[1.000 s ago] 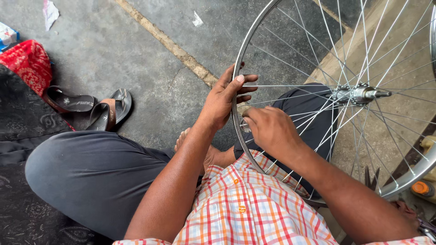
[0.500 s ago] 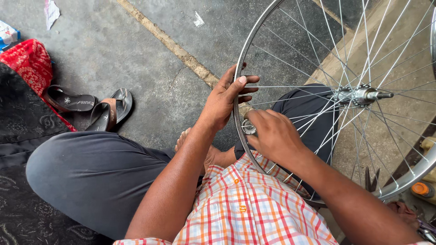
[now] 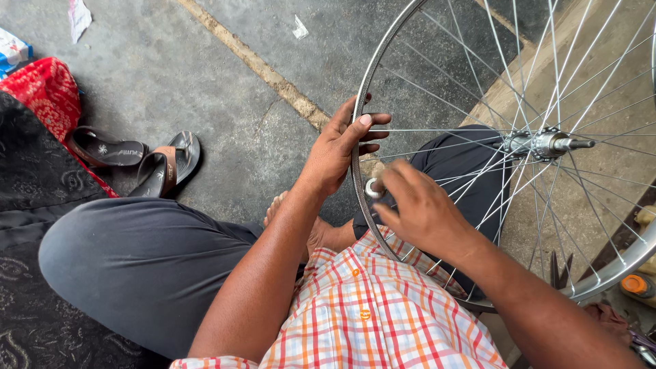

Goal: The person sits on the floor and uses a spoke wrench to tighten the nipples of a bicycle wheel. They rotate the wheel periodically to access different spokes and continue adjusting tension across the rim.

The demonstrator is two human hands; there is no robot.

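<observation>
I sit cross-legged on the ground with a silver spoked bicycle wheel rim (image 3: 361,102) standing upright over my lap. My left hand (image 3: 342,147) grips the rim from the outside, thumb laid along its edge. My right hand (image 3: 417,205) is inside the wheel, fingers pinched on a small round metal spoke tool (image 3: 373,188) set against the rim just below my left hand. The wheel's hub and axle (image 3: 547,143) stick out to the right among the spokes.
A pair of brown sandals (image 3: 137,160) lies on the concrete to the left, beside a red cloth (image 3: 44,92) and a dark patterned mat (image 3: 27,198). Paper scraps (image 3: 299,27) dot the floor. An orange-capped bottle (image 3: 639,285) stands at the lower right.
My right hand has shifted slightly along the rim with the tool, its fingers turning. The left hand keeps the same grip and the wheel barely moves.
</observation>
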